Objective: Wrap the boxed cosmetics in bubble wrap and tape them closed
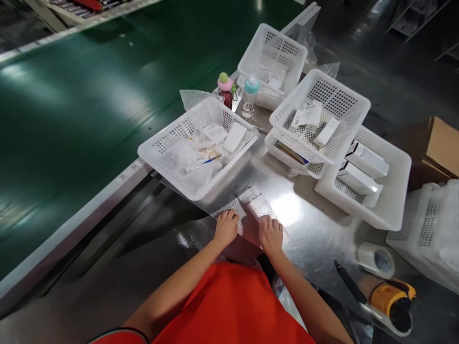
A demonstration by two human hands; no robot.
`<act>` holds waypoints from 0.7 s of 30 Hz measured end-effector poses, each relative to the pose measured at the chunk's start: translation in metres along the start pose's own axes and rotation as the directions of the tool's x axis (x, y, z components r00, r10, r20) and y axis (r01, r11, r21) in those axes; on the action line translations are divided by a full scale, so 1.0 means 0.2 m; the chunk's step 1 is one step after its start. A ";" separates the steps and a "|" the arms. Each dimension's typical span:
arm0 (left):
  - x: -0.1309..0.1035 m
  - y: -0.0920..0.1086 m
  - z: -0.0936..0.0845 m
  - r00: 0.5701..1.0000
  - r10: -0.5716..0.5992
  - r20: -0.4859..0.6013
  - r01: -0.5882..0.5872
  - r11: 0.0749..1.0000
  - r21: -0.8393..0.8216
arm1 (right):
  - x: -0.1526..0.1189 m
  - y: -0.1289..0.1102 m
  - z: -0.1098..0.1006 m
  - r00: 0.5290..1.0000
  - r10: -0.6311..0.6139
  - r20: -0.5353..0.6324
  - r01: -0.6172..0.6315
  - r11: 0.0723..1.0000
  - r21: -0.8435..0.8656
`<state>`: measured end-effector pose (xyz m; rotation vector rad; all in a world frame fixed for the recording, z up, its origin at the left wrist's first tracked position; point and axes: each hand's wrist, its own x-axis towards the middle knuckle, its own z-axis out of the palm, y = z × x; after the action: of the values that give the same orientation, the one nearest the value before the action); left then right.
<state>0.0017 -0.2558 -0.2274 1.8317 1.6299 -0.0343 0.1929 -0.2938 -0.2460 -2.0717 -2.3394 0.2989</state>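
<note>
A clear sheet or bag of bubble wrap (251, 197) lies at the near edge of the metal table. My left hand (226, 227) grips its left side with curled fingers. My right hand (271, 234) is closed on its right side, over a pale, box-like shape (258, 206) that seems to be under or inside the wrap. I cannot make out what that shape is. Just beyond my hands sits a white perforated basket (195, 191) with clear plastic packets and a white box (234, 137) in it.
More white baskets (358, 102) with small boxes stand at the back right. Two drink bottles (248, 98) stand behind the near basket. An orange tape dispenser (385, 298) and a tape roll (376, 260) lie at right. A green conveyor belt (89, 95) runs along the left.
</note>
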 end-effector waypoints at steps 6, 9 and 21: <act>-0.03 -0.05 0.03 0.989 0.140 0.039 -0.146 0.948 0.282 | 0.10 0.16 0.00 0.943 0.306 0.130 -0.323 0.936 0.140; 0.00 0.00 0.05 0.990 0.139 0.024 -0.140 0.939 0.314 | 0.16 0.24 0.00 0.941 0.256 0.222 -0.310 0.915 0.259; 0.25 0.26 0.11 0.977 0.210 0.042 -0.209 0.898 0.388 | 0.30 0.55 -0.04 0.911 0.304 0.279 -0.388 0.862 0.326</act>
<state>0.0670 -0.2237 -0.2434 2.3022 1.4933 -0.2827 0.2952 -0.2216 -0.2611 -2.3346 -1.7820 0.9441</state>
